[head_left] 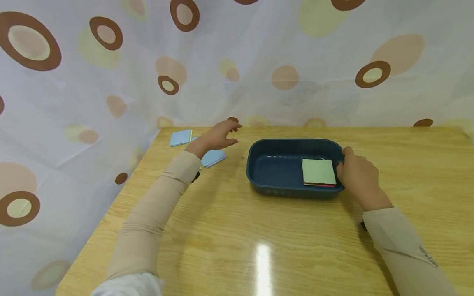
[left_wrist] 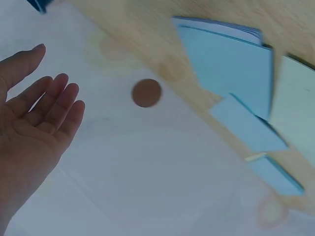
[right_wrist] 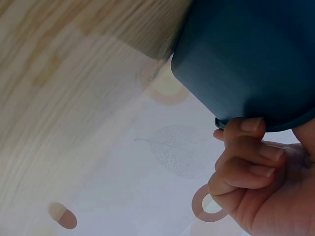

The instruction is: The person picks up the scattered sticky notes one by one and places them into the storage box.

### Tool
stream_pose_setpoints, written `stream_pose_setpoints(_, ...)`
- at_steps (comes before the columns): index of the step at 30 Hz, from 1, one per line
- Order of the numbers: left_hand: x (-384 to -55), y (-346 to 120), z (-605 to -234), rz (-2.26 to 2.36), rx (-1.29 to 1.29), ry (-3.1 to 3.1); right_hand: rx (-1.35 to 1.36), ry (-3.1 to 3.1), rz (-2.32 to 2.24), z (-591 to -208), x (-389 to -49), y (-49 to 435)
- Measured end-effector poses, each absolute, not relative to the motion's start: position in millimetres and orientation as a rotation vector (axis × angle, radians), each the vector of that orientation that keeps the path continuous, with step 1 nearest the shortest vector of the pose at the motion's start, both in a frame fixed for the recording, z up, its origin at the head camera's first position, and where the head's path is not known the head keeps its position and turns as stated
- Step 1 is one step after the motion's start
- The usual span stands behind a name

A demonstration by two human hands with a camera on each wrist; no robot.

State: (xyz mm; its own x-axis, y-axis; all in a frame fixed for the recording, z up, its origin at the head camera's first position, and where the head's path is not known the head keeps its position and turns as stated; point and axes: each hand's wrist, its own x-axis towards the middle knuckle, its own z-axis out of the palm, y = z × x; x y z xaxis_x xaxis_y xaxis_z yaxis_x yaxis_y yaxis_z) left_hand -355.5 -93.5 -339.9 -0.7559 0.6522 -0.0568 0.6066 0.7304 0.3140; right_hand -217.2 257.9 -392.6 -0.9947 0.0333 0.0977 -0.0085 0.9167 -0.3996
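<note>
A dark blue rectangular plastic tub (head_left: 277, 164) with rounded corners is on the wooden table. My right hand (head_left: 359, 176) grips its right end, thumb inside the rim and fingers curled outside, as the right wrist view shows. Inside the tub, at its right side, lies a stack of square papers (head_left: 319, 171), pale green on top with a red edge below. My left hand (head_left: 218, 135) hovers left of the tub, fingers loosely extended and holding nothing. Blue square papers (head_left: 213, 157) lie beneath the left forearm, partly hidden by it; in the left wrist view, blue paper stacks (left_wrist: 231, 59) show more fully.
Another light blue paper stack (head_left: 180, 137) lies at the table's far left corner. A pale green paper (left_wrist: 298, 108) is beside the blue ones in the left wrist view. Patterned cloth (head_left: 237, 94) hangs along the back and left edges of the table (head_left: 296, 238).
</note>
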Motion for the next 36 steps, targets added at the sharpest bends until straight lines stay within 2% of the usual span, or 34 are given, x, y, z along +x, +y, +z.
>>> stream_pose_setpoints(10,-388,-152,-361,0.252,0.512,2.715,-0.044,-2.967,0.645,-390,-213,260)
stream_pose_setpoints(17,-384,-160,-364,0.022,0.269,2.707,-0.032,-2.936,0.653,-389,-213,257)
stream_pose_setpoints(24,-366,-159,-365,-0.116,0.269,2.802,-0.048,-2.973,0.641,-390,-213,254)
stream_pose_setpoints(36,-376,-174,-372,-0.136,0.305,2.811,-0.054,-2.98,0.651,-391,-213,250)
